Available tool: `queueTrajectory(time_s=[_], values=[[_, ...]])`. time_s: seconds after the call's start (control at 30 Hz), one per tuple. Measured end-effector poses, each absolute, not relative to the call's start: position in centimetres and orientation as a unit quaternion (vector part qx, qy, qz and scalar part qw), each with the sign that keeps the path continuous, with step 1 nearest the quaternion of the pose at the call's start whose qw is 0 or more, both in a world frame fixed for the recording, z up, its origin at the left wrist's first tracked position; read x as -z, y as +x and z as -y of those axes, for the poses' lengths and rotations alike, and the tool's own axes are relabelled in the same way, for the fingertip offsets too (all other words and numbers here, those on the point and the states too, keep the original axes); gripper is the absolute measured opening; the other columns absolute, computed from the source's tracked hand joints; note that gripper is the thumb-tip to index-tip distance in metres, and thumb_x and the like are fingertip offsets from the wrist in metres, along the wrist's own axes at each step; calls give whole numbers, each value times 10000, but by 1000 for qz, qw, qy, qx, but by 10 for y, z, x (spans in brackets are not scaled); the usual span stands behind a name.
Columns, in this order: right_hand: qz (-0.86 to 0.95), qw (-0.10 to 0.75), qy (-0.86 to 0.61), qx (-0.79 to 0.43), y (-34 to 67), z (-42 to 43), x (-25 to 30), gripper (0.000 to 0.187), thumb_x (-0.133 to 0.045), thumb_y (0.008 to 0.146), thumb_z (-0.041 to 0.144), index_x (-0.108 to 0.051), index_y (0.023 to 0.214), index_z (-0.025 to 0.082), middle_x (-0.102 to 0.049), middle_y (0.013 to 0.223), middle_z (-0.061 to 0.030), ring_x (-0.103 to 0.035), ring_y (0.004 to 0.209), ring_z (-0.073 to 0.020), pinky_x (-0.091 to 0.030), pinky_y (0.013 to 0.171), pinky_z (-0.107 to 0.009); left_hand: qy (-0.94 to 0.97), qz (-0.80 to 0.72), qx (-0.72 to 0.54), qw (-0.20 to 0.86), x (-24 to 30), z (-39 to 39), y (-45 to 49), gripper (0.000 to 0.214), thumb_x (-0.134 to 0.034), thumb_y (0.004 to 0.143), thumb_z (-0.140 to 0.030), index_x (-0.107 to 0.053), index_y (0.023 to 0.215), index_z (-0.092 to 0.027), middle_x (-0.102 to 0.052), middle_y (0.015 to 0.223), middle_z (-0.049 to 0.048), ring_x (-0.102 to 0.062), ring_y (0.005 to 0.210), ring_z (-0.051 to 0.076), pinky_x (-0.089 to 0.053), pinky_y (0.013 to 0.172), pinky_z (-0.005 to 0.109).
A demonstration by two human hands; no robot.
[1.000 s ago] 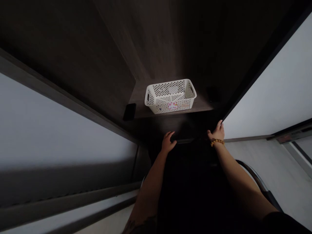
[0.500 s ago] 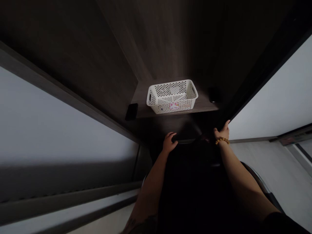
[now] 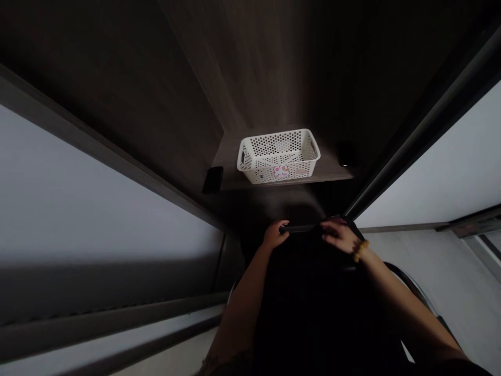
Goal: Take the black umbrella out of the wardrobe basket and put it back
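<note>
From my end of the feed, starting at the left: a dark slab (image 3: 212, 179) by the shelf's front corner, off to the side, I'd guess to leave the middle free; whether it lies flat I can't tell. Next, the basket (image 3: 256, 177), upright on the shelf (image 3: 230, 183), long side facing me, probably set that way because its broad base sits steadily there. Below it, here's the left hand (image 3: 276, 234), fingers curled and thumb apart from them, right at the end of a dark bar (image 3: 301, 228); gripping it or merely in front, I can't tell in this gloom. Over to the right hand (image 3: 340, 236): fingers loosely spread, palm down, a beaded bracelet (image 3: 361, 250) at the wrist, reaching in over the dark lap, perhaps simply resting; any contact is lost in shadow. The hands are well apart. Above, near the shelf's right end, a second slab (image 3: 346, 153), lower edge glinting. And the basket's looks, left to right: cream-white, rounded rim, a handle slot, rows of punched holes, a pink-eared sticker mid-front, a fainter tan one, then another slot.
</note>
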State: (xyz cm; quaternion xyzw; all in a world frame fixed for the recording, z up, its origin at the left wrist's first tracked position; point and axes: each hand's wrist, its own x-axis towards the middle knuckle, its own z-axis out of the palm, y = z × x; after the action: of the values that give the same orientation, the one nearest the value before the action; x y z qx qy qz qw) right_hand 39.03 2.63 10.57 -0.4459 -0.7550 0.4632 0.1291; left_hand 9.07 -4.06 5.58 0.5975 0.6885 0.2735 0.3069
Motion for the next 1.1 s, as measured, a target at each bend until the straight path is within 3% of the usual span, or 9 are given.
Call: queueTrajectory(time_s=[0.1,0.2,0.33,0.43,0.57,0.73,0.87,0.97,1.1], values=[[841,9,-281,-463,376,21,-118,683,-715,784,536,-599,1396,254,-649,1301,-78,-616,1184,-295,-481,1060,-439,588,-689,-272,325,-53,34,89,454,-632,754,-104,-678,1193,-210,-708,1173,51,-674,1021,201,-546,922,353],[879,-77,-296,-367,366,49,-125,903,-825,658,536,-538,1462,242,-616,1334,-124,-598,1194,-340,-478,1044,-462,574,-693,-272,342,-56,30,89,432,-601,792,-124,-669,1212,-203,-713,1163,63,-675,1046,202,-537,932,357],[885,-116,-326,-312,373,50,-131,993,-850,620,453,-470,1518,266,-603,1335,-129,-582,1198,-343,-458,1050,-462,586,-653,-241,414,-85,47,92,356,-653,833,-281,-687,1180,-214,-735,1085,58,-701,988,210,-557,842,325],[878,-122,-364,-284,386,43,-130,968,-806,653,411,-445,1537,252,-605,1326,-141,-548,1236,-352,-419,1079,-497,642,-592,-154,462,-117,82,105,643,-786,738,-515,-626,1317,-284,-704,1207,72,-680,1076,277,-537,928,392],[889,-95,-365,-259,395,43,-119,801,-755,675,320,-553,1442,216,-644,1261,-125,-571,1200,-332,-439,1060,-477,707,-637,23,305,-144,126,138,1105,-936,489,-466,-482,1483,-299,-630,1308,148,-578,1204,415,-422,1059,564],[920,-15,-345,-185,392,51,-110,651,-732,694,283,-638,1336,237,-689,1143,-101,-655,1012,-302,-516,923,-416,722,-650,74,225,-166,135,146,983,-815,659,-337,-389,1541,-254,-638,1266,122,-566,1192,362,-396,1069,572],[929,165,-325,-62,378,21,-136,516,-643,844,402,-657,1319,199,-684,1058,-128,-646,961,-312,-506,839,-400,760,-645,-57,60,-204,110,115,838,-735,740,-279,-422,1518,-267,-610,1332,115,-533,1243,340,-341,1128,556],[890,272,-365,-14,350,-34,-181,583,-552,911,564,-646,1325,163,-677,979,-123,-641,896,-293,-502,789,-375,698,-663,-231,-139,-234,86,98,728,-663,810,-267,-431,1500,-253,-472,1501,138,-423,1383,359,-263,1181,582],[830,307,-466,5,294,-121,-255,642,-552,921,595,-571,1375,142,-660,1175,-137,-632,1023,-297,-501,828,-351,626,-664,-350,-210,-241,65,89,694,-611,812,-298,-438,1467,-153,-382,1550,192,-382,1419,369,-342,1150,542]])
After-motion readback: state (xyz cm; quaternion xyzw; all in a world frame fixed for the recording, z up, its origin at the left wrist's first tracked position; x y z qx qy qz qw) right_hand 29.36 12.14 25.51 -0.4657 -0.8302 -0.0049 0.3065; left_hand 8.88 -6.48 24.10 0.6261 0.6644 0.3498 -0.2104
